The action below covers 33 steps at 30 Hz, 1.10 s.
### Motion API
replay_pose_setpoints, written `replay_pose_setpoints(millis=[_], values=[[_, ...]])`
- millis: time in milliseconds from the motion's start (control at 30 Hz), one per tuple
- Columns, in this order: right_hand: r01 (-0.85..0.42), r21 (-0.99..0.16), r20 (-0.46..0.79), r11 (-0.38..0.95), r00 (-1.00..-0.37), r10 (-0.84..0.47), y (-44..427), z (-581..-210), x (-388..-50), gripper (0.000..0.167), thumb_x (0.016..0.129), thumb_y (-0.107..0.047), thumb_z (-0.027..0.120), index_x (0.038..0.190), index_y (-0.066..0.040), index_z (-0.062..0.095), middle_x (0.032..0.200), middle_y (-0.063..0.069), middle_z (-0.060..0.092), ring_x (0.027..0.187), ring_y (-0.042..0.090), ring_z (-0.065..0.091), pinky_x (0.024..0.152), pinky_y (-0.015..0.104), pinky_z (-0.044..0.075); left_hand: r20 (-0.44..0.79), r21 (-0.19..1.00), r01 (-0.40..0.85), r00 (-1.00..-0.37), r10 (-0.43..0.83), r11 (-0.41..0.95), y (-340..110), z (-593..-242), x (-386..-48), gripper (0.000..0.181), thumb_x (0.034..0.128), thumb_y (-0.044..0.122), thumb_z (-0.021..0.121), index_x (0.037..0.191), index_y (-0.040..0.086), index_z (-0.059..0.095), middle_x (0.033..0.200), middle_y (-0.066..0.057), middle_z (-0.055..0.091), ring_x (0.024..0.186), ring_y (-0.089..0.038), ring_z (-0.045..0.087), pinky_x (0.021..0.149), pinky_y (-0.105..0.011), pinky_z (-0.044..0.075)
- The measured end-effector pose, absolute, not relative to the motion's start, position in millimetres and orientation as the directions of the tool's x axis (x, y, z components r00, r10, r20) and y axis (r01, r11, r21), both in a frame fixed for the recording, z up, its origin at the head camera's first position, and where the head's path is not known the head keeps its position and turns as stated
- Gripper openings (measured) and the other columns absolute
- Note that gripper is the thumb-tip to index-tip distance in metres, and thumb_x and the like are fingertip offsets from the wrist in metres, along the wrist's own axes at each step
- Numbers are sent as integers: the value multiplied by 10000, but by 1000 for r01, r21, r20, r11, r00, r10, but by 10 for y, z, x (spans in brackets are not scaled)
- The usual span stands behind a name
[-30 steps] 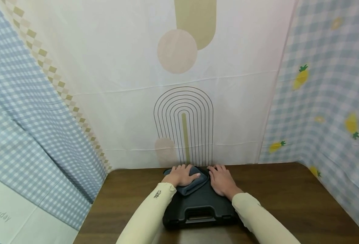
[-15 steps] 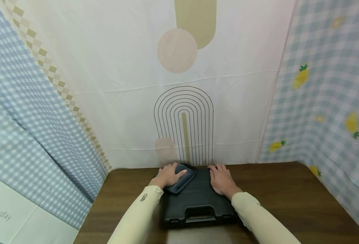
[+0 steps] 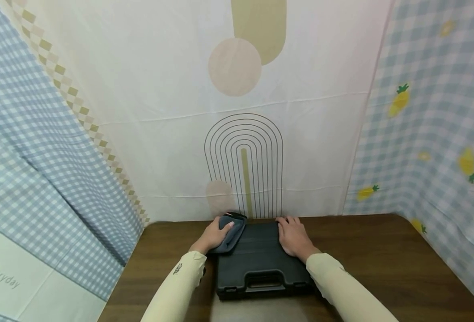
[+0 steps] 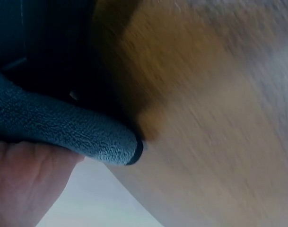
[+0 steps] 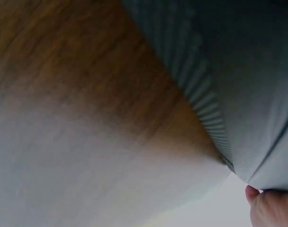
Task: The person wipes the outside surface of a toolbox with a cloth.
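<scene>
A black hard plastic carrying case (image 3: 253, 261) lies flat on the wooden table, its handle toward me. My left hand (image 3: 212, 236) holds a folded blue-grey cloth (image 3: 233, 235) at the case's far left corner, with the thumb on top. In the left wrist view the cloth (image 4: 63, 125) hangs over the case's side above the wood. At the far right corner, my right hand (image 3: 293, 237) grips the case's edge. Ribbing along the side of the case (image 5: 257, 80) shows in the right wrist view, where only the fingertips are visible.
Brown tabletop (image 3: 366, 259) extends on both sides of the case. A patterned white cloth (image 3: 172, 156) hangs behind the table's far edge. Checked curtains hang at the left (image 3: 60, 147) and right (image 3: 426, 134).
My left hand has slid leftward with the cloth, from the middle of the case's far part to its left edge. The right hand and the case have stayed in place.
</scene>
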State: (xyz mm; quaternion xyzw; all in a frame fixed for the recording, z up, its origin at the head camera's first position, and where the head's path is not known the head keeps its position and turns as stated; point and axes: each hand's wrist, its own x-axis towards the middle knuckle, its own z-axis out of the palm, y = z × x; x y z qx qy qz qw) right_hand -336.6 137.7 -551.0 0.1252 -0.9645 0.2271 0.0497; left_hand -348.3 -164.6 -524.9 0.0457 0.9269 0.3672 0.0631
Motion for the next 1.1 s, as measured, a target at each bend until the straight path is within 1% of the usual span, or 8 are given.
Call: replay_pose_setpoints(millis=[267,300,367,467,567,700,967,1100], values=[[-266,-405,165,875,-962,-216,1364,-5522,-3415,415,1163,-227,381,1488,-69,583,1452,224,587,1370,450,504,1116,641,444,-17,734,59,-994,105,676,-1655,-5329,-3365,787,1124,497,489,1622,-85,306,1613,-406,399,1499,-574,419,1218,-681,373],[-262,-404,164,877,-963,-212,1363,-5525,-3421,416,1164,-229,378,1490,-71,583,1452,224,588,1369,451,505,1119,640,444,31,727,100,-993,113,679,-1684,-5394,-3360,802,1124,531,460,1616,-83,309,1583,-420,424,1473,-569,455,1204,-656,404],[-256,-402,169,879,-964,-204,1362,-5532,-3427,411,1162,-223,381,1483,-70,587,1443,227,593,1359,449,511,1112,636,448,67,738,125,-991,113,663,-1697,-5410,-3283,817,1120,540,463,1607,-97,307,1550,-446,437,1441,-591,471,1181,-670,414],[-246,-410,162,878,-967,-195,1360,-5536,-3430,415,1165,-226,370,1488,-75,583,1443,226,590,1354,442,510,1114,627,447,84,745,132,-991,105,654,-1705,-5432,-3138,814,1125,513,470,1617,-108,283,1549,-459,425,1435,-603,470,1175,-679,415],[-235,-418,148,877,-971,-190,1365,-5534,-3435,413,1166,-220,363,1485,-70,577,1438,232,584,1339,442,506,1110,625,445,33,759,87,-995,94,645,-1676,-5396,-2946,785,1129,425,512,1629,-121,253,1600,-450,371,1480,-605,419,1198,-704,376],[-221,-418,141,881,-974,-177,1375,-5519,-3467,407,1164,-209,360,1469,-54,580,1420,243,584,1330,459,507,1113,634,440,23,765,96,-992,123,637,-1671,-5394,-2693,778,1126,371,541,1631,-132,231,1610,-450,354,1495,-591,413,1201,-701,376],[-215,-443,124,870,-976,-178,1386,-5524,-3503,430,1170,-238,337,1477,-48,571,1451,256,559,1388,477,479,1156,663,402,-63,724,98,-976,207,682,-1695,-5359,-2212,926,1117,488,517,1666,-123,87,1603,-494,280,1454,-605,451,1144,-718,420],[-215,-452,121,866,-976,-179,1377,-5530,-3508,438,1173,-255,339,1487,-54,569,1462,254,554,1397,473,473,1163,666,394,-84,683,109,-970,227,723,-1682,-5366,-2071,963,1110,525,513,1680,-97,49,1654,-464,208,1465,-613,434,1127,-725,433]])
